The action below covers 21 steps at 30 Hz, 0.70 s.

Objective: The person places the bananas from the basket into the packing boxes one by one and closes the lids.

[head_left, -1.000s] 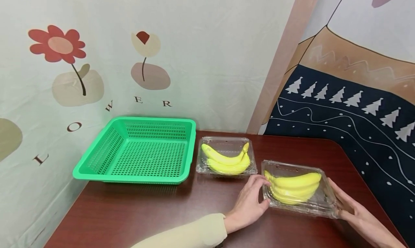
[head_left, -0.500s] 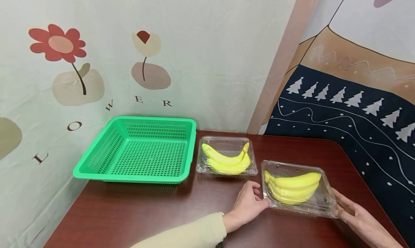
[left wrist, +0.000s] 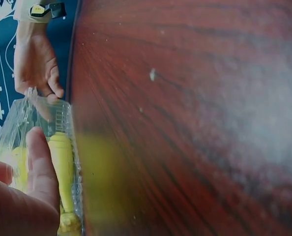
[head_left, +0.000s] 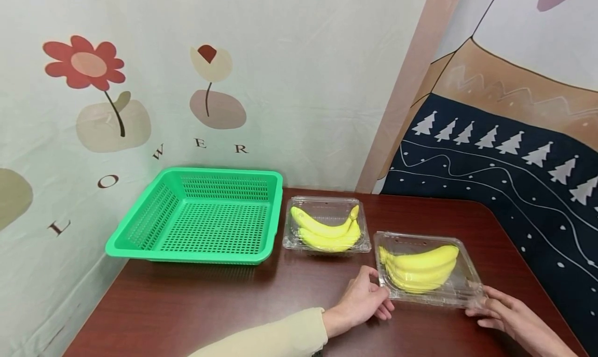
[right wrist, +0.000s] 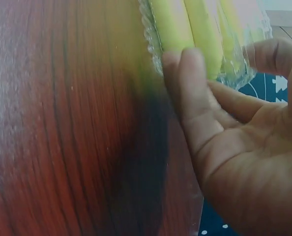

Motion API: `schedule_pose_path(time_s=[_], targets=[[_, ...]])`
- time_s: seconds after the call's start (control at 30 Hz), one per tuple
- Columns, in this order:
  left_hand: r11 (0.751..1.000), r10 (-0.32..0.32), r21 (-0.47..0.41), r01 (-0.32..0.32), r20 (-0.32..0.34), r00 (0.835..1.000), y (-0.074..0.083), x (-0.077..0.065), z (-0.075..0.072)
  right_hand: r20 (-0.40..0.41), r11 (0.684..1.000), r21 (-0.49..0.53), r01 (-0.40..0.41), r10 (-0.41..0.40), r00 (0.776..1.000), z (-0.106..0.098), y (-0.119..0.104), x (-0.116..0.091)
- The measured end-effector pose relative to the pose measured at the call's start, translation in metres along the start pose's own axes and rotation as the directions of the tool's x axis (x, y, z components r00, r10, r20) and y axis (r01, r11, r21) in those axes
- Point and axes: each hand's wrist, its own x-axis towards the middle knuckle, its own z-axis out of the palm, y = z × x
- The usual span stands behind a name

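A clear plastic clamshell box [head_left: 448,294] with a bunch of yellow bananas [head_left: 420,269] inside is at the table's right, between both hands. My left hand [head_left: 357,305] pinches its front left corner, thumb on the edge and the other fingers below. In the left wrist view, the left thumb [left wrist: 40,167] lies along the box's side. At the front right corner my right hand [head_left: 509,315] holds the box; in the right wrist view, its fingers [right wrist: 195,98] and thumb are on either side of the box end. The lid looks closed over the bananas.
A second clear clamshell box [head_left: 322,204] with bananas [head_left: 327,232] stands behind and to the left. Further left is a green perforated basket [head_left: 193,256] with nothing inside. The dark red wooden table [head_left: 224,300] backs onto a printed curtain [head_left: 303,87].
The right hand's fingers have shifted lower under the box's corner. Fingers of the left hand have come off the top and gone below the edge. The box has moved slightly left.
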Motion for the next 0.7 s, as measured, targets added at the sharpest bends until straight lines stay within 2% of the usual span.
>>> schedule_pose_path(time_s=[0.1,0.27,0.5,0.7], targets=[[0.996,-0.006,-0.093,0.007,0.005,1.0,-0.0006,0.0006,0.0027,0.079,0.997,0.067,0.044,-0.049,0.996,-0.0002,0.0018,0.001],[0.982,-0.01,-0.19,0.007,-0.014,1.0,-0.0019,0.002,0.0065,0.18,0.972,0.197,0.124,-0.161,0.97,0.0018,0.0024,0.0056],[0.974,-0.029,-0.225,0.021,-0.031,0.999,-0.0009,0.0033,0.0073,0.168,0.953,0.234,0.192,-0.234,0.958,0.0032,0.0027,0.0088],[0.97,-0.034,-0.243,0.028,-0.022,0.999,0.0005,0.0029,0.0073,0.215,0.901,0.351,0.254,-0.341,0.915,0.0022,0.0072,0.0093]])
